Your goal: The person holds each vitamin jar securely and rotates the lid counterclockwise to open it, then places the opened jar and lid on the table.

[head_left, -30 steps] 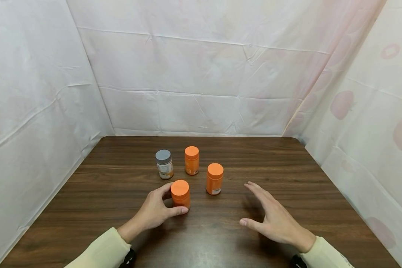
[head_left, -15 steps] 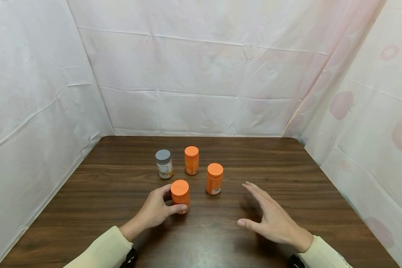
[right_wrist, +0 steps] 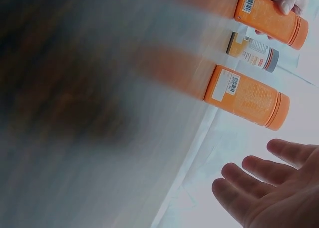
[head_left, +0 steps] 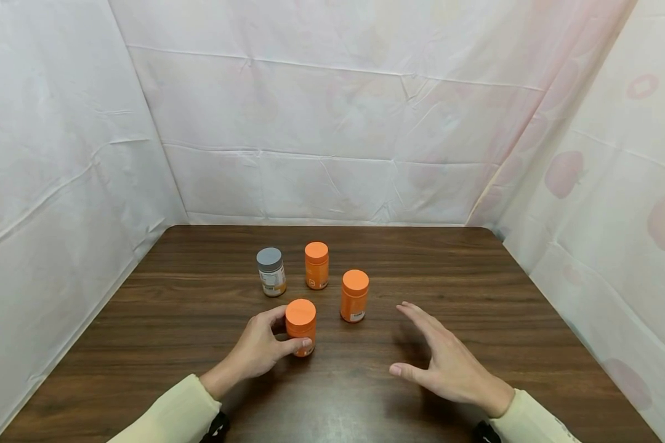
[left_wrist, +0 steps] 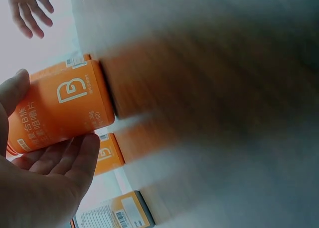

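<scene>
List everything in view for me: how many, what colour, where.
Held bottle: 1, orange, nearest the person
Right bottle: 1, orange, rightmost
Far bottle: 1, orange, farthest back
Grey-capped bottle: 1, white-yellow label, leftmost
Table: 1, brown, under the bottles
Sheeting: count unclear, whitish with pink prints, behind and beside
Sleeves: 2, pale yellow, forearms
Wrist items: 2, black, at cuffs
Left hand: 1, gripping held bottle
Right hand: 1, right of bottles, holding nothing

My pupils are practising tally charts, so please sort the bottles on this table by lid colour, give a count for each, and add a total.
Orange-lidded bottles: 3 (one is held in the left hand)
Grey-lidded bottle: 1
Total: 4 bottles
</scene>
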A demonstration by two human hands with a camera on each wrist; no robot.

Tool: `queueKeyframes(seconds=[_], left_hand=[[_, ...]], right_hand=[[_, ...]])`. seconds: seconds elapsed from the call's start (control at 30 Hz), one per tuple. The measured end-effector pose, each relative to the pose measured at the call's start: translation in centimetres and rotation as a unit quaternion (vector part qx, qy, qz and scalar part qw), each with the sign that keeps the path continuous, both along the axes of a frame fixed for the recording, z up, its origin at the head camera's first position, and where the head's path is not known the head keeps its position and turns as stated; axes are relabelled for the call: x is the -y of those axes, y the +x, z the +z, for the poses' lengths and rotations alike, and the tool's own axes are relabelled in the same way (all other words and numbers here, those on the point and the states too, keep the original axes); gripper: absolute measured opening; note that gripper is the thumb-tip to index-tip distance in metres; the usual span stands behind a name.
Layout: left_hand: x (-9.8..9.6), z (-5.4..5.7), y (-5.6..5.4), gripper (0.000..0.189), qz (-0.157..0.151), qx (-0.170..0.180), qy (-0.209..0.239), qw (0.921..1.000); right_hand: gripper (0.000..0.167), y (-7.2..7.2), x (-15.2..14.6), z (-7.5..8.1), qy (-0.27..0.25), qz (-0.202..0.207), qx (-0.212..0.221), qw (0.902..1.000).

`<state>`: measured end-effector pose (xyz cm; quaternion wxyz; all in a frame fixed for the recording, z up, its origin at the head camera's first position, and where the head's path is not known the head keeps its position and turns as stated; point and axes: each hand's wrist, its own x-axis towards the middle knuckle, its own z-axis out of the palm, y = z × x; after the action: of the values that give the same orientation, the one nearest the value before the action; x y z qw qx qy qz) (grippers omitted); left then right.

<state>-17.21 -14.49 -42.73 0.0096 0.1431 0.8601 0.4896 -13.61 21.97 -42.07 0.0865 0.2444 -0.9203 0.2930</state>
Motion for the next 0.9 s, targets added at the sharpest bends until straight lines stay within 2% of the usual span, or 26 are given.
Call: queueKeyframes(seconds=[0.53, 0.9], left_hand=[[-0.5, 0.7, 0.7, 0.056, -0.017, -0.003, 0.007, 0.9998], [-1.1, 0.9, 1.0, 0.057, -0.043, -0.024, 0.011, 0.9987]], right_hand=[[0.094, 0.2, 0.5, 0.0, -0.021, 0.009, 0.001, 0.9997], [0.091, 0.6, 1.1, 0.1, -0.031, 0.015, -0.014, 0.9993]])
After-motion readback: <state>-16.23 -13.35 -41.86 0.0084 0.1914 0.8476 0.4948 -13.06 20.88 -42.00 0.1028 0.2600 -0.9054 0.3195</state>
